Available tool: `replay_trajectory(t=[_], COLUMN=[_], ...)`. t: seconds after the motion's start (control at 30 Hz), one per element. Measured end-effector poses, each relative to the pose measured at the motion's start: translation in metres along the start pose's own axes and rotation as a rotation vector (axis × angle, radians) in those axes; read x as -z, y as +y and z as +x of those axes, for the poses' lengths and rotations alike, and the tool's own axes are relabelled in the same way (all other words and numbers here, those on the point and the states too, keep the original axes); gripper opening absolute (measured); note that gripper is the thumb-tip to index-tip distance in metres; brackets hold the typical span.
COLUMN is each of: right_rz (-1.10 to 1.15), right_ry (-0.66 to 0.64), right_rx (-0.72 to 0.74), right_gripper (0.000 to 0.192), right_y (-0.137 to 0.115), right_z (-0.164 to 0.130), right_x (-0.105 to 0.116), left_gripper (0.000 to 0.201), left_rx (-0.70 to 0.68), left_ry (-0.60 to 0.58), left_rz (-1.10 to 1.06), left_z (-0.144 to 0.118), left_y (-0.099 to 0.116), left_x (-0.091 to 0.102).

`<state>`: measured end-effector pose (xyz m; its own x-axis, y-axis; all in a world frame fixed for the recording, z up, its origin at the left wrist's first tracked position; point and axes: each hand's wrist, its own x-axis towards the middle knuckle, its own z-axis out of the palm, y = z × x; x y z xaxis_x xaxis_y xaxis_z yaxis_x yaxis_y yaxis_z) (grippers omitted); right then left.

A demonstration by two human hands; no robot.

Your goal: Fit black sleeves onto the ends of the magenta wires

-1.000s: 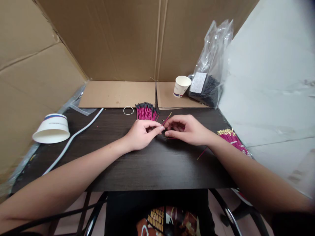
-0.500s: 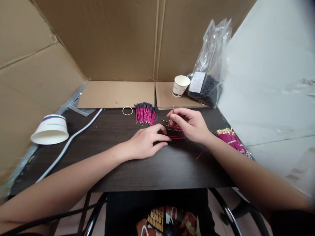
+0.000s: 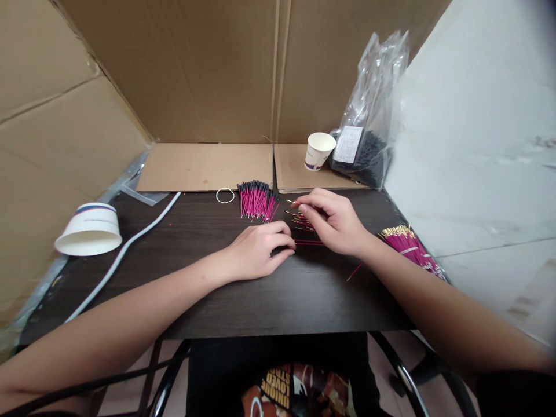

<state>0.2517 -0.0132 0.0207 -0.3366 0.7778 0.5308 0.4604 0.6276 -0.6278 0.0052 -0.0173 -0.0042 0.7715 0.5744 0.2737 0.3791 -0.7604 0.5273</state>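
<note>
Magenta wires [image 3: 256, 202] are tipped black; the table [image 3: 243, 295] is dark brown; white cup [image 3: 318, 151] is banded blue.

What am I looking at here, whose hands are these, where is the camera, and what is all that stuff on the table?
The picture comes from a camera worn on a person's head, looking forward and down, so the two bare arms reaching in from the bottom are that person's own. There is no machine. The left hand rests on a dark wooden table, fingers curled. The right hand pinches one thin pink wire with a gold tip above a small loose pile of pink wires. Behind the hands lies a bundle of pink wires with black ends, beside a white rubber band. At the right edge lies another pink bundle with gold tips. Also there: an upside-down paper bowl, a white cable, a paper cup and a clear plastic bag of black parts. Cardboard walls surround the table.
</note>
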Motion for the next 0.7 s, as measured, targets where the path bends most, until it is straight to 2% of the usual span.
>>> replay_trajectory(t=[0.3, 0.43, 0.53, 0.7], right_rz=[-0.004, -0.014, 0.006, 0.184], right_ry=[-0.023, -0.035, -0.039, -0.099], right_rx=[0.027, -0.033, -0.077, -0.213], right_gripper=[0.021, 0.019, 0.020, 0.021], right_y=[0.001, 0.001, -0.002, -0.006], right_z=[-0.002, -0.002, -0.001, -0.002], right_x=[-0.003, -0.003, 0.000, 0.002], left_gripper=[0.015, 0.011, 0.007, 0.007], left_rx=[-0.003, 0.017, 0.063, 0.191], left_ry=[-0.057, -0.066, -0.007, 0.218], left_rz=[0.134, 0.113, 0.009, -0.231], left_z=[0.003, 0.004, 0.004, 0.007], left_y=[0.006, 0.006, 0.005, 0.002], left_x=[-0.001, 0.000, 0.003, 0.010])
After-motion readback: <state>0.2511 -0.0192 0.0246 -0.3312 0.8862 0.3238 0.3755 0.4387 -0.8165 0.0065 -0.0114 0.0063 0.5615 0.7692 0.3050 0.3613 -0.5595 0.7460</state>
